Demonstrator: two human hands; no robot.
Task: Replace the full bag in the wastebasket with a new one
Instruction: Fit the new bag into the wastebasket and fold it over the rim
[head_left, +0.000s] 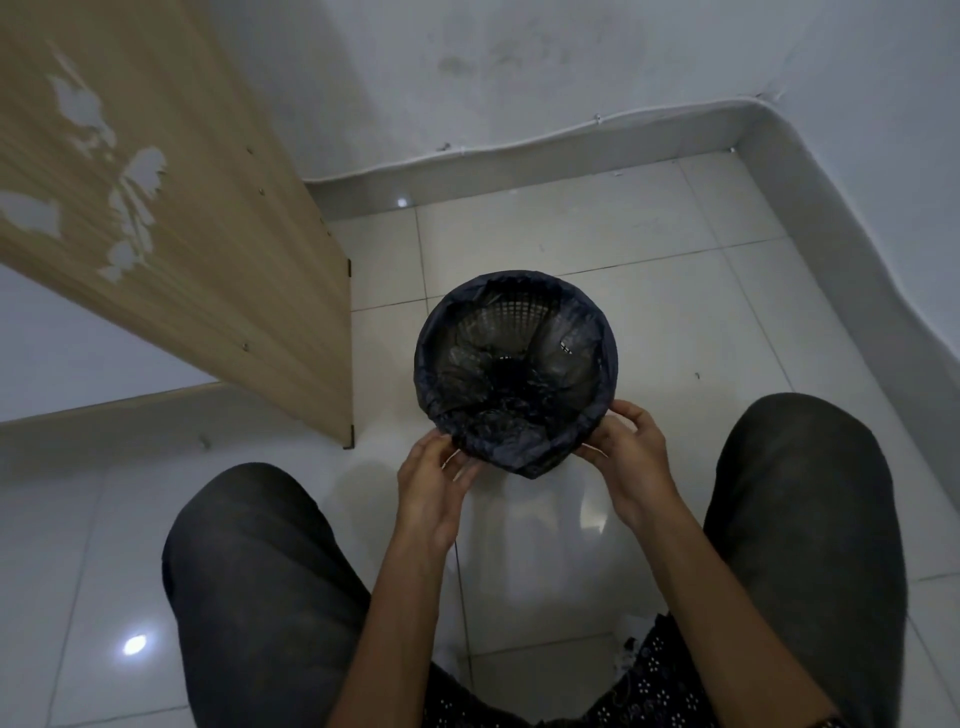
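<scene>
A small round mesh wastebasket (519, 314) stands on the white tiled floor between my knees. A thin dark plastic bag (498, 436) lines it, folded over the rim all round, and the inside looks empty. My left hand (434, 480) is at the near left of the rim, fingertips pinching the bag's edge. My right hand (631, 447) is at the near right of the rim, its thumb and fingers curled on the bag's folded edge.
A wooden furniture panel (197, 249) with chipped veneer stands close on the left of the basket. White walls with a grey skirting (545, 161) close off the corner behind and to the right. My knees (249, 571) flank the floor in front.
</scene>
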